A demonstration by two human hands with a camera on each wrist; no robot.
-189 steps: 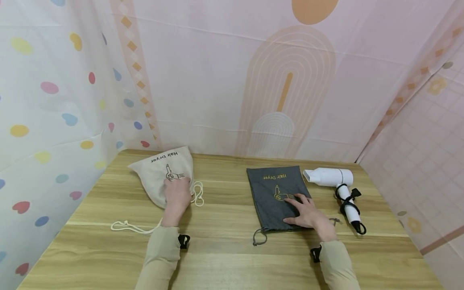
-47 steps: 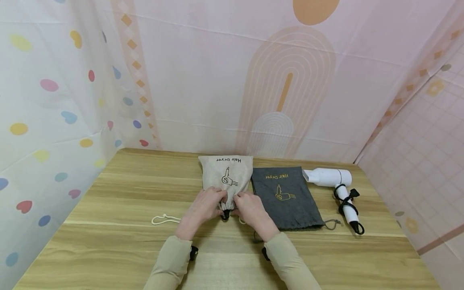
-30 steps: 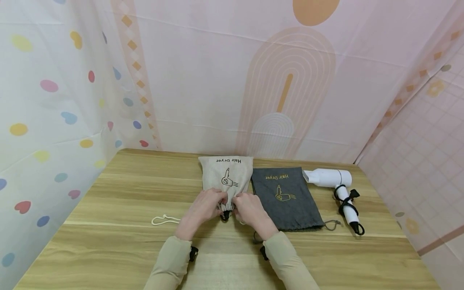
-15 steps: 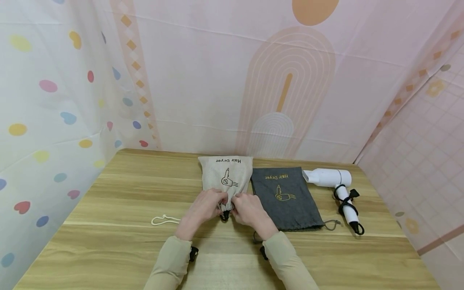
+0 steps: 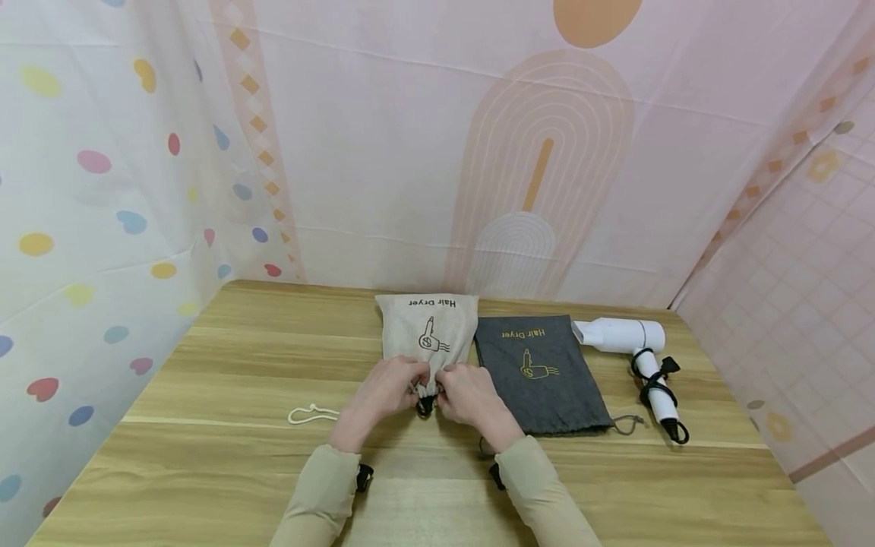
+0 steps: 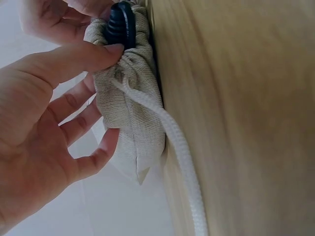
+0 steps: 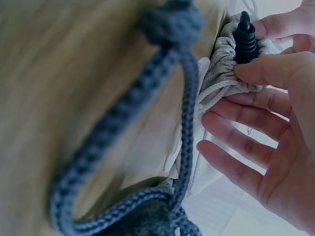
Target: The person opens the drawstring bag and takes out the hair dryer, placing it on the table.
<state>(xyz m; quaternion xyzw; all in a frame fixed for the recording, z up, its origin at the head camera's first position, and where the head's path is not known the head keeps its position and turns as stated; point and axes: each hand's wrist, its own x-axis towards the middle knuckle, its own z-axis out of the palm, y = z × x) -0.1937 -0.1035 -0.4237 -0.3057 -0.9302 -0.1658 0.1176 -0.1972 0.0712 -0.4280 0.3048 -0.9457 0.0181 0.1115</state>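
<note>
A beige drawstring bag [image 5: 427, 323] printed "Hair Dryer" lies at the middle of the table, its gathered mouth toward me. From that mouth pokes a black ribbed cord end [image 6: 120, 24]; the rest of what the bag contains is hidden. My left hand [image 5: 387, 386] pinches the gathered cloth on one side, thumb beside the cord end. Opposite it, my right hand [image 5: 470, 391] pinches the mouth's other side between thumb and fingers. A white drawstring [image 6: 172, 128] hangs from the bag under the left hand, its knotted loop lying on the table.
Right of the beige bag a dark grey drawstring bag [image 5: 554, 399] lies flat, its cord loop [image 7: 115, 120] close to my right wrist. Beyond it rests a white hair dryer [image 5: 618, 335], black cord wrapped round its handle. Patterned curtains [image 5: 383, 152] border the wooden table [image 5: 225, 471].
Since the oldest frame, the beige bag has moved right to the middle and turned. My right hand has left the grey bag for the beige bag's mouth. Over the last second, hardly any movement.
</note>
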